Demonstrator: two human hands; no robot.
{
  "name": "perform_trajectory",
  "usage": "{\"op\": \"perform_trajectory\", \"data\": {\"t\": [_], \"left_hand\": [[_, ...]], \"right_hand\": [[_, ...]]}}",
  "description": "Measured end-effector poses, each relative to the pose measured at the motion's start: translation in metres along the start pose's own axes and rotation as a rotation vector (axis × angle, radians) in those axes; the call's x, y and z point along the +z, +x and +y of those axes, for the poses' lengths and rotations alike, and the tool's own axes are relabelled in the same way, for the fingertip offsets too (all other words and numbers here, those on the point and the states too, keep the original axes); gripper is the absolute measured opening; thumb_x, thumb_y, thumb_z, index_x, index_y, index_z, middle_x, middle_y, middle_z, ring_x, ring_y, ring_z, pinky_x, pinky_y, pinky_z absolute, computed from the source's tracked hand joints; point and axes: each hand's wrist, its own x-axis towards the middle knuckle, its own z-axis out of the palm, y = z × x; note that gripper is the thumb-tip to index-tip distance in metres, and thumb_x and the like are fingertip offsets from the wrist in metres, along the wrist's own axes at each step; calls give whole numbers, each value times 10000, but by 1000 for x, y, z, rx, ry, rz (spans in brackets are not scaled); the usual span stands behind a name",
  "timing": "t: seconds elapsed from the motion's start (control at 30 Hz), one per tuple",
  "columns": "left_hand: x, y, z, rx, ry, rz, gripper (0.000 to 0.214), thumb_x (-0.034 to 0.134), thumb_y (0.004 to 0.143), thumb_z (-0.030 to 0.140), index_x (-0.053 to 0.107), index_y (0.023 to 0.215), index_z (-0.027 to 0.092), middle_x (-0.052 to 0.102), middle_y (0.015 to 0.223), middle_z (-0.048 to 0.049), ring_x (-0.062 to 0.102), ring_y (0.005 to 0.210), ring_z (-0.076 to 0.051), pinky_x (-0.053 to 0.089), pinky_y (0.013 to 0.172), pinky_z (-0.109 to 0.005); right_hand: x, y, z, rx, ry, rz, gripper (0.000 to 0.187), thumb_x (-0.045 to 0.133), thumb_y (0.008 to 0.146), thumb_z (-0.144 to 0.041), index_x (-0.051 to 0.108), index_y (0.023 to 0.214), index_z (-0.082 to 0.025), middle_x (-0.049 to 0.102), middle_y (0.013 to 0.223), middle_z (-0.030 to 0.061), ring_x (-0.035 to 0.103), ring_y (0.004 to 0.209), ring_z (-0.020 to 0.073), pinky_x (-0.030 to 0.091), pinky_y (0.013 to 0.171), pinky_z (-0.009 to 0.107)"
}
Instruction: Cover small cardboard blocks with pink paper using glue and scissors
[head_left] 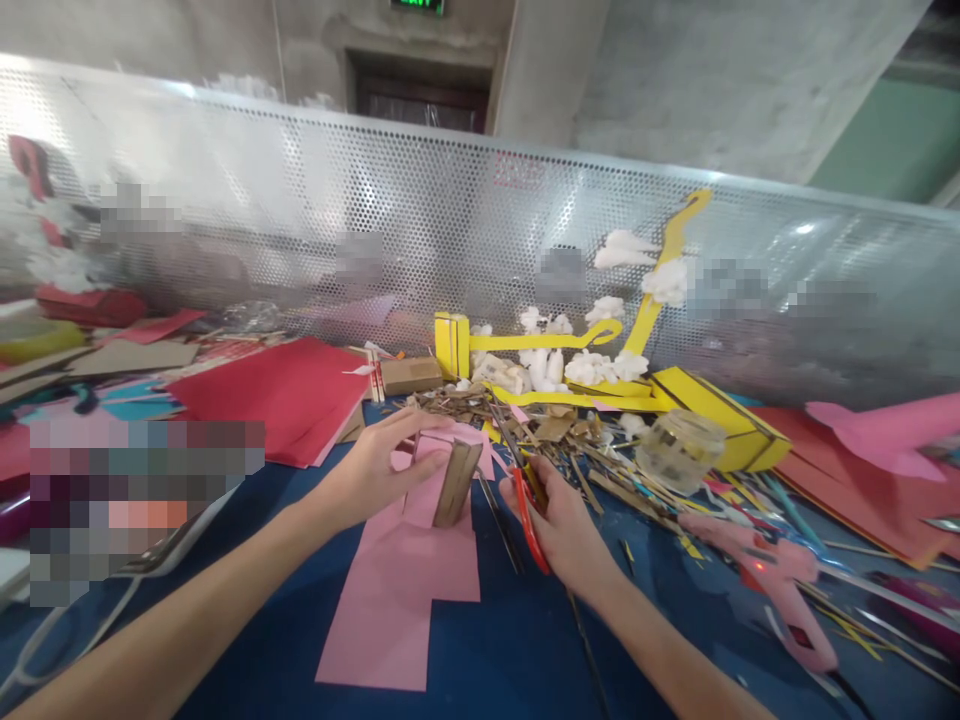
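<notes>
My left hand [371, 470] is closed on a pink paper sheet [405, 580] and a small brown cardboard block [456, 483] that stands on the sheet. My right hand [564, 525] grips red-handled scissors [529, 510], whose blades point up and away toward the pile of scraps. The two hands are close together over the blue table top [510, 650]. The pink sheet lies flat and has a stepped, cut outline.
Cardboard scraps and sticks [570, 440] lie behind the hands. A yellow card model with white cotton puffs [600, 350] stands by the perforated metal screen [375, 230]. Red paper sheets [277, 395] lie left, a clear jar [679, 450] and pink glue gun [780, 590] right.
</notes>
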Motion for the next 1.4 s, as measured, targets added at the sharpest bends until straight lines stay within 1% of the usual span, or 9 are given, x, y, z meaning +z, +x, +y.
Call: {"op": "perform_trajectory", "data": {"t": [0.17, 0.43, 0.57, 0.67, 0.83, 0.93, 1.17, 1.27, 1.4], "left_hand": [[1, -2, -1, -120, -34, -27, 365, 678, 912, 342, 717, 1272, 296, 719, 1288, -81, 691, 1075, -254, 561, 825, -306], [6, -3, 1, -159, -171, 24, 352, 777, 816, 287, 762, 1167, 265, 749, 1169, -83, 685, 924, -229, 534, 766, -278], [8, -1, -1, -180, -219, 72, 325, 726, 863, 321, 733, 1184, 269, 721, 1223, -81, 684, 1019, -241, 542, 800, -282], [10, 1, -3, -200, -264, 130, 279, 716, 868, 352, 732, 1130, 259, 712, 1217, -81, 668, 1103, -251, 553, 858, -286], [11, 2, -7, -364, -349, 214, 408, 773, 805, 483, 679, 1104, 221, 716, 1007, -61, 672, 800, -202, 556, 602, -259], [11, 2, -11, -419, -439, 271, 502, 792, 775, 556, 652, 1120, 219, 713, 989, -49, 670, 781, -188, 564, 601, -257], [5, 10, -29, -604, -747, 631, 466, 843, 717, 523, 632, 1009, 228, 669, 957, -1, 643, 770, -138, 548, 596, -221], [1, 12, -36, -650, -798, 661, 409, 808, 764, 508, 615, 975, 215, 681, 968, -24, 666, 808, -149, 562, 664, -242], [2, 11, -40, -626, -659, 645, 483, 834, 749, 493, 597, 1076, 229, 704, 994, -32, 694, 855, -177, 562, 710, -277]], "right_hand": [[-3, 3, 0, -12, -27, 36, 405, 571, 896, -581, 579, 1015, -193, 720, 915, 89, 682, 836, 262, 539, 766, 362], [-11, 8, 9, -64, -175, -8, 271, 587, 856, -423, 617, 987, -188, 680, 836, 51, 630, 678, 207, 507, 651, 326], [-20, 11, 14, -32, -232, 17, 290, 587, 873, -449, 643, 987, -188, 686, 829, 48, 644, 688, 221, 493, 642, 336], [-29, 14, 19, -22, -324, 28, 280, 617, 863, -438, 673, 964, -183, 701, 867, 68, 678, 771, 254, 509, 702, 361], [-40, 21, 36, -115, -508, 10, 266, 684, 844, -367, 736, 1020, -176, 692, 1023, 110, 677, 930, 279, 517, 874, 404], [-41, 21, 44, -126, -533, -37, 239, 676, 870, -331, 748, 1038, -177, 690, 1024, 109, 674, 962, 278, 516, 908, 407], [-40, 19, 46, -136, -550, -102, 314, 631, 915, -298, 727, 1175, -150, 713, 1107, 151, 668, 1075, 310, 507, 970, 437], [-40, 20, 44, -138, -549, -89, 349, 601, 938, -327, 700, 1210, -133, 707, 1174, 171, 652, 1134, 316, 503, 996, 442], [-37, 21, 47, -122, -570, -35, 382, 601, 938, -342, 683, 1224, -103, 677, 1217, 204, 634, 1170, 336, 475, 1043, 476]]}}
